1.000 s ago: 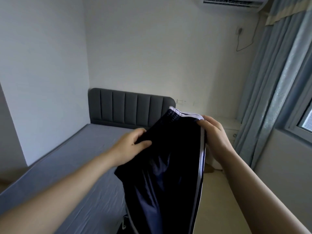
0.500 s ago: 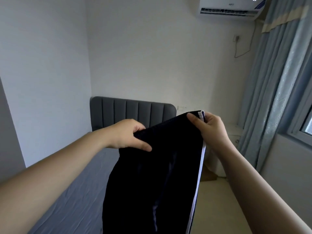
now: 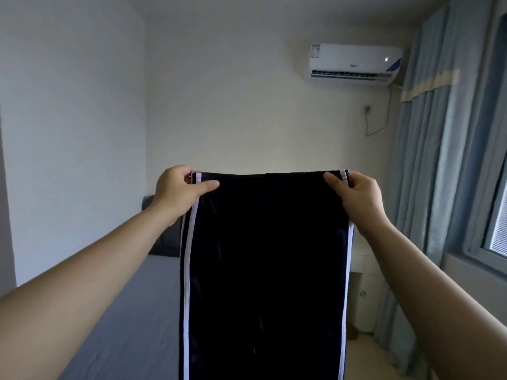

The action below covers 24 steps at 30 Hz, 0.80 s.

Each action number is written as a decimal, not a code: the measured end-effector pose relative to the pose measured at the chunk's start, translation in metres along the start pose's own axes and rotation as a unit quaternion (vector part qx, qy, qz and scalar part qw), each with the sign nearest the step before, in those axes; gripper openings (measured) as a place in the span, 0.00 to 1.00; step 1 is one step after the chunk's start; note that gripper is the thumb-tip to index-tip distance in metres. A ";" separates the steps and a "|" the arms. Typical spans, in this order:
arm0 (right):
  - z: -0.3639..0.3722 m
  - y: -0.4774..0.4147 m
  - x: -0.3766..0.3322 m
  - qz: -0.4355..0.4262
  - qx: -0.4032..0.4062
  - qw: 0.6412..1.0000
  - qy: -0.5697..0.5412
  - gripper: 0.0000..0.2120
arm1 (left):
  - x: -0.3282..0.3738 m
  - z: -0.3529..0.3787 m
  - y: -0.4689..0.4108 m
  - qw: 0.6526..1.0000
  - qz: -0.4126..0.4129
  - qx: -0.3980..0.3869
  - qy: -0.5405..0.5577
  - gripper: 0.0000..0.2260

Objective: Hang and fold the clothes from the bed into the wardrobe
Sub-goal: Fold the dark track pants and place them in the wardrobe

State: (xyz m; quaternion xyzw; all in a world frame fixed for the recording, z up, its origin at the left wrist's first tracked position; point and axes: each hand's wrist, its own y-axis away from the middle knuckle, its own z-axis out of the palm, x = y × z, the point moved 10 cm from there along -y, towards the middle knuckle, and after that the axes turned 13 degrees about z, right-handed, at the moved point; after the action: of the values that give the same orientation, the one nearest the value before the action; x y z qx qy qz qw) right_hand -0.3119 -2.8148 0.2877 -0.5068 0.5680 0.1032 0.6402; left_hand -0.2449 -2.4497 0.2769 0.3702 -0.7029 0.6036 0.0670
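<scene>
A pair of black trousers [image 3: 263, 270] with a white stripe down each side hangs flat in front of me, waistband at the top and stretched level. My left hand [image 3: 178, 190] pinches the left end of the waistband with thumb over the front. At the right end my right hand [image 3: 354, 193] pinches the waistband the same way. The legs run down out of the frame. The grey bed [image 3: 131, 325] lies below and to the left; most of its dark padded headboard [image 3: 164, 239] is hidden by the trousers. No wardrobe is in view.
White walls stand ahead and to the left. An air conditioner [image 3: 354, 63] hangs high on the far wall. Blue curtains [image 3: 439, 187] and a window [image 3: 496, 229] fill the right side. A white bedside cabinet [image 3: 362, 292] stands behind the trousers on the right.
Both hands have risen and moved apart, spreading the bunched waistband out flat. My left hand has shifted to the left end of the waistband. My view has tilted upward.
</scene>
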 end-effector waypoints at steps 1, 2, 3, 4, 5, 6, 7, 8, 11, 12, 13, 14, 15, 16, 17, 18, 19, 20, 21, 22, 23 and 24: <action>-0.007 -0.004 -0.014 -0.028 0.019 0.999 -0.003 0.22 | 0.009 -0.006 -0.010 0.999 0.011 0.029 0.021 0.15; -0.012 -0.008 -0.028 -0.052 0.036 0.998 -0.002 0.23 | 0.018 -0.011 -0.021 0.998 0.024 0.050 0.034 0.15; -0.015 -0.013 -0.039 -0.068 0.043 0.997 0.011 0.23 | 0.025 -0.014 -0.031 0.997 0.038 0.055 0.032 0.13; -0.015 -0.017 -0.046 -0.072 0.039 0.996 0.040 0.24 | 0.031 -0.014 -0.038 0.998 0.054 0.044 0.010 0.12; -0.011 -0.019 -0.048 -0.069 0.029 0.994 0.079 0.24 | 0.035 -0.012 -0.041 0.997 0.071 0.024 -0.027 0.12; -0.008 -0.018 -0.045 -0.061 0.020 0.992 0.110 0.24 | 0.036 -0.008 -0.039 0.994 0.087 0.000 -0.068 0.14; -0.005 -0.015 -0.037 -0.050 0.014 0.991 0.126 0.24 | 0.036 -0.002 -0.032 0.990 0.102 -0.020 -0.096 0.16; -0.004 -0.011 -0.026 -0.039 0.014 0.991 0.128 0.25 | 0.034 0.004 -0.024 0.987 0.113 -0.033 -0.108 0.17; -0.005 -0.003 -0.001 -0.013 0.020 0.994 0.104 0.27 | 0.030 0.009 -0.012 0.988 0.122 -0.025 -0.088 0.16; -0.004 -0.004 0.002 -0.004 0.016 0.995 0.096 0.27 | 0.030 0.007 -0.015 0.989 0.122 -0.019 -0.083 0.16; -0.003 -0.005 0.003 0.007 0.010 0.996 0.087 0.27 | 0.031 0.007 -0.019 0.989 0.120 -0.016 -0.081 0.15; -0.002 -0.006 0.003 0.018 0.006 0.997 0.079 0.27 | 0.032 0.006 -0.021 0.990 0.115 -0.014 -0.081 0.14; -0.001 -0.007 0.005 0.030 -0.001 0.997 0.071 0.26 | 0.029 0.007 -0.022 0.992 0.103 -0.015 -0.078 0.14; -0.001 -0.007 0.008 0.042 -0.014 0.997 0.059 0.24 | 0.023 0.009 -0.022 0.995 0.077 -0.015 -0.067 0.12; 0.000 -0.008 0.013 0.061 -0.038 0.997 0.040 0.22 | 0.014 0.012 -0.021 0.998 0.041 -0.017 -0.049 0.12; 0.002 -0.007 0.021 0.092 -0.075 0.993 0.015 0.19 | 0.003 0.015 -0.018 0.999 -0.002 -0.019 -0.028 0.13; 0.006 -0.004 0.031 0.130 -0.117 0.985 -0.011 0.15 | -0.008 0.018 -0.014 0.999 -0.046 -0.024 -0.001 0.14; 0.009 0.001 0.040 0.166 -0.149 0.974 -0.036 0.13 | -0.018 0.022 -0.011 0.995 -0.086 -0.032 0.031 0.15; 0.009 0.006 0.048 0.193 -0.157 0.967 -0.052 0.12 | -0.026 0.027 -0.006 0.990 -0.120 -0.039 0.064 0.15; 0.008 0.009 0.055 0.210 -0.143 0.965 -0.064 0.12 | -0.031 0.032 -0.001 0.984 -0.144 -0.045 0.095 0.14; 0.007 0.014 0.060 0.222 -0.118 0.965 -0.075 0.12 | -0.033 0.038 0.005 0.978 -0.161 -0.049 0.125 0.13; 0.007 0.019 0.063 0.228 -0.096 0.965 -0.087 0.12 | -0.032 0.046 0.010 0.971 -0.170 -0.051 0.158 0.11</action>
State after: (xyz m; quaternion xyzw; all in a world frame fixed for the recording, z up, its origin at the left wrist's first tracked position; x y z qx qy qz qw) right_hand -0.2996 -2.8286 0.2239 -0.4115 0.5982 0.3444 0.5952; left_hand -0.2118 -2.4770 0.2394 0.3809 -0.6401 0.5971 0.2978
